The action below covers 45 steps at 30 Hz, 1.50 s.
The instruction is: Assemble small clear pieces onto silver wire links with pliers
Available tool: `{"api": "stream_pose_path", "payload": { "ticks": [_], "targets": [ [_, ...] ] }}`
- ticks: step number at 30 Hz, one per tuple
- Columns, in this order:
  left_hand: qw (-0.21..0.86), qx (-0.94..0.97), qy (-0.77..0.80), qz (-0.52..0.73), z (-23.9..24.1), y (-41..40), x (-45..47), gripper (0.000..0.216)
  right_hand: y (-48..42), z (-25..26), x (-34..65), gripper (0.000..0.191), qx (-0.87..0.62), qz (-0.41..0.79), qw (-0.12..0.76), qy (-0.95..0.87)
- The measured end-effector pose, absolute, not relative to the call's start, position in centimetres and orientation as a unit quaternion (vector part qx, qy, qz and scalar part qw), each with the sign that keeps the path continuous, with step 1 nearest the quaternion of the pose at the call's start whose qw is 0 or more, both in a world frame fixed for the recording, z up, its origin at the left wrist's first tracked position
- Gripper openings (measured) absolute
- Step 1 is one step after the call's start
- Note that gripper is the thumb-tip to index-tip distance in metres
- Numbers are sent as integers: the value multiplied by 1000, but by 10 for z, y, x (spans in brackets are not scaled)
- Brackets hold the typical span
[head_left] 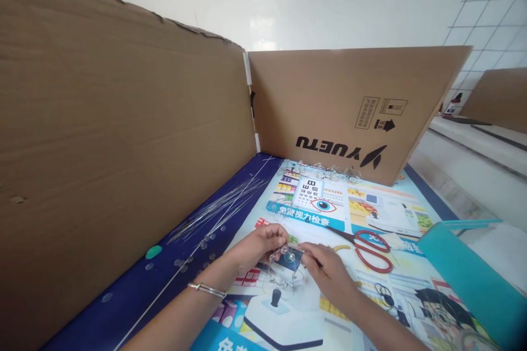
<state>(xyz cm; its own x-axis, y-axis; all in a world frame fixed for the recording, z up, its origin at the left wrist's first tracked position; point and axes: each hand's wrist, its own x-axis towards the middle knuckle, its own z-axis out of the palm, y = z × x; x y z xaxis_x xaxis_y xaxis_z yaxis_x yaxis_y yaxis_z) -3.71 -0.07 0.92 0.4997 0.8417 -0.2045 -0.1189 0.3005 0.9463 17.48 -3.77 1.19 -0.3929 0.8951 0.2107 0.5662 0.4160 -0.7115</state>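
Note:
Both my hands meet over a printed poster (370, 203) that covers the table. My left hand (257, 247), with a thin metal bangle on its wrist, pinches a small piece of clear beads on thin wire (287, 255). My right hand (329, 269) is closed too, its fingertips holding the other side of the same beaded wire piece. Wire loops hang below the beads, just above the poster.
A bundle of thin straight wires (222, 208) lies at the left on the blue table edge, with loose clear beads (197, 247) beside it. Red-handled scissors (368, 247) lie right of my hands. Cardboard walls (123, 120) stand left and behind. A teal box (473, 279) sits at right.

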Motion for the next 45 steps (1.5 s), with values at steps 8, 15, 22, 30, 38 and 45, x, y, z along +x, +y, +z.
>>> {"api": "stream_pose_path", "payload": {
  "ticks": [8, 15, 22, 30, 38, 45],
  "targets": [
    [698, 420, 380, 438, 24, -20, -11, 21, -49, 19, 162, 30, -437, 573, 357, -595],
    [742, 313, 331, 491, 19, -38, 12, 21, -61, 24, 145, 34, -434, 655, 405, -467],
    [752, 235, 342, 512, 2, -44, 29, 26, -66, 17, 133, 33, -442, 662, 468, -385],
    [740, 222, 349, 531, 3, -46, 33, 24, -68, 16, 128, 33, -486, 619, 487, -378],
    [741, 353, 370, 435, 14, -33, 7, 24, -51, 8, 152, 34, -495, 589, 439, -465],
    [694, 482, 371, 384, 13, -15, -13, 29, -36, -1, 165, 31, -537, 472, 390, -580]
  ]
}}
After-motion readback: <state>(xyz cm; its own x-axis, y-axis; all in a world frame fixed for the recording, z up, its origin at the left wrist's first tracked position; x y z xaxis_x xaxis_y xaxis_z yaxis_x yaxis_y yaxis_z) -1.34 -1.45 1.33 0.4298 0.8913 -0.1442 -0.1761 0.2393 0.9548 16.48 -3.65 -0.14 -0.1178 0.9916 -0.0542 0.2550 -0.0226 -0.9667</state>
